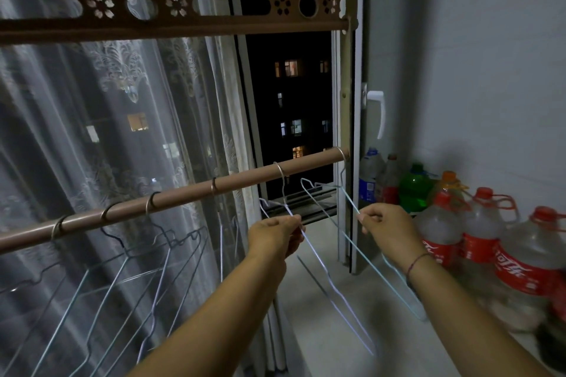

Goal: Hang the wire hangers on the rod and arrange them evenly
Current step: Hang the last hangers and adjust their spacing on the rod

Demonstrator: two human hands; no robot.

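Behind everything, a pale lace curtain [122, 107] over the left of the window, with dark night glass [294, 95] to its right. Across the top, a brown rack beam [183, 24] pierced with flower and round cut-outs. Lower down, slanting up from the left edge to the window frame, the brown rod [183, 193]. Carries six wire hooks spaced along its length. At the far right, on the ledge, a huddle of plastic bottles [520, 266] with red labels and caps, one green among them.

On the left stretch of the rod, four wire hangers [151, 200], grey and pale blue, bodies trailing down toward the lower left. Fifth along, a pale blue hanger [318, 257], hook over the rod, sloping arm pinched between thumb and curled fingers of the left hand [272, 236]. Sixth, at the rod's very end, a second pale blue hanger [349, 199], likewise hooked on, its arm held in a narrow fingertip pinch by the right hand [389, 226]. Both hands below the rod, apart from each other. Round the right wrist, a thin dark cord [418, 262].
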